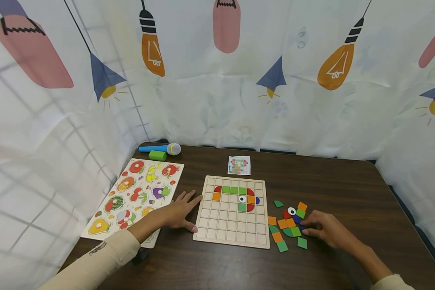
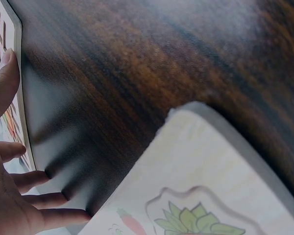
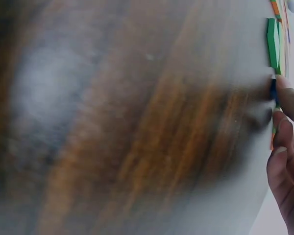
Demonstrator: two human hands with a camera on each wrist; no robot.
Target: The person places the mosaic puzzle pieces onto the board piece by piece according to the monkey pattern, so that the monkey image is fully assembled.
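Note:
A wooden grid board (image 1: 224, 225) lies mid-table with red, green, orange and blue tiles and one eye tile set in its upper rows. My left hand (image 1: 181, 211) has its fingers spread, the thumb and index fingertip touching the board's left edge; in the left wrist view that hand (image 2: 14, 196) shows the thumb on the rim. To the right of the board, my right hand (image 1: 328, 229) pinches a small blue tile (image 3: 273, 89) between thumb and finger, partly hidden by them. Loose tiles (image 1: 277, 237) in green, orange, red and blue lie scattered beside it.
A fruit puzzle board (image 1: 106, 219) lies left of the grid board, close to my left hand. Behind it are a green block (image 1: 157, 155) and a blue toy microphone (image 1: 154, 148). A small pattern card (image 1: 239, 165) lies beyond the grid board. A printed curtain (image 1: 217, 108) hangs behind the table.

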